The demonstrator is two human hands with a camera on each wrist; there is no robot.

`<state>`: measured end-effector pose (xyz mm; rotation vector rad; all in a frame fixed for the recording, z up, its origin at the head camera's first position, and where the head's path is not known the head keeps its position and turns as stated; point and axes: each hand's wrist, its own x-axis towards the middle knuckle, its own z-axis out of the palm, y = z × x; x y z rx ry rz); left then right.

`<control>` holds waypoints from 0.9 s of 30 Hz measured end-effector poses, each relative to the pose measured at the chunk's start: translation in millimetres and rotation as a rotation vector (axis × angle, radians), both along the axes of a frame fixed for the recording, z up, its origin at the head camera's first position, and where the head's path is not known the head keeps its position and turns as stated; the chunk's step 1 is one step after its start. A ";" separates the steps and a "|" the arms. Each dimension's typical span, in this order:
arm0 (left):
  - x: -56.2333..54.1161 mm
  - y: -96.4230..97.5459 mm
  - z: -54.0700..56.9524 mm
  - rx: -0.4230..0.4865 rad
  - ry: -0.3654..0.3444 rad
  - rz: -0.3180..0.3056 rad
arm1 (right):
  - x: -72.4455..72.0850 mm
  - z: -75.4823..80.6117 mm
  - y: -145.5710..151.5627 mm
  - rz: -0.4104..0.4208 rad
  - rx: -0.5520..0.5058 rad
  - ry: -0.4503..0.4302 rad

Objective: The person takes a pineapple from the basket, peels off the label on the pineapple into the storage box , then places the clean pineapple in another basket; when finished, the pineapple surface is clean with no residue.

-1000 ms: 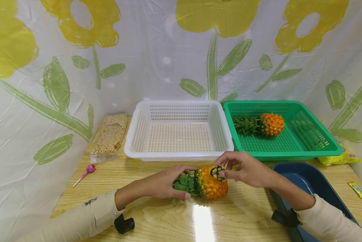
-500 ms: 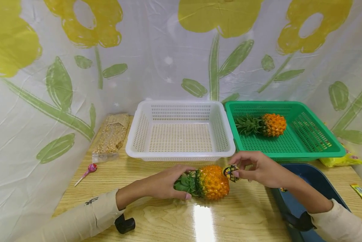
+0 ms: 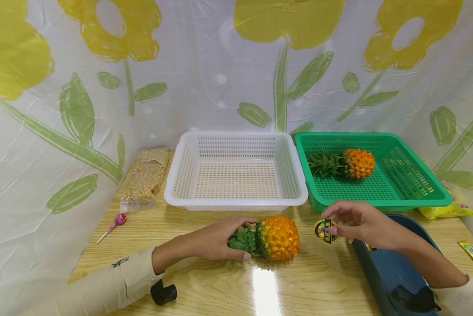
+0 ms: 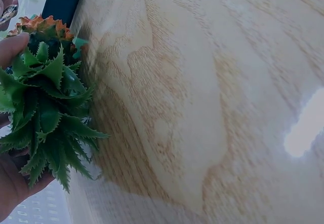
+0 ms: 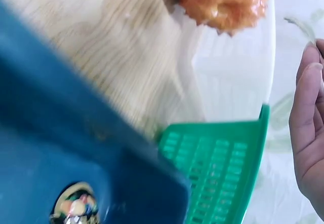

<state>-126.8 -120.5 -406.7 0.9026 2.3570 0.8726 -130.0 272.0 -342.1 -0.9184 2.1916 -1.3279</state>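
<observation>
An orange pineapple (image 3: 279, 238) with a green crown lies on the table in the head view. My left hand (image 3: 214, 239) grips it by the crown, thumb on the near side; the spiky leaves (image 4: 48, 112) fill the left side of the left wrist view. My right hand (image 3: 364, 226) pinches a round fruit sticker (image 3: 323, 231) with a black band between thumb and fingers. The sticker is held to the right of the pineapple, apart from it. A similar round sticker (image 5: 76, 203) shows in the blue bin (image 3: 394, 267) beneath my right forearm.
At the back stand a white basket (image 3: 236, 202) and a green basket (image 3: 402, 188), the green one holding another pineapple (image 3: 358, 163). On the left are a bag of corn kernels (image 3: 143, 182) and a lollipop (image 3: 119, 219). A yellow packet (image 3: 471, 251) lies far right.
My right hand has moved right with the sticker, away from the pineapple, whose orange side now shows no sticker. My left hand keeps its grip on the crown.
</observation>
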 end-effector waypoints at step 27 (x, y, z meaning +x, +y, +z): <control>-0.5 -0.9 -0.6 -0.017 -0.014 0.001 | -1.5 -18.1 112.8 0.117 -0.081 -0.381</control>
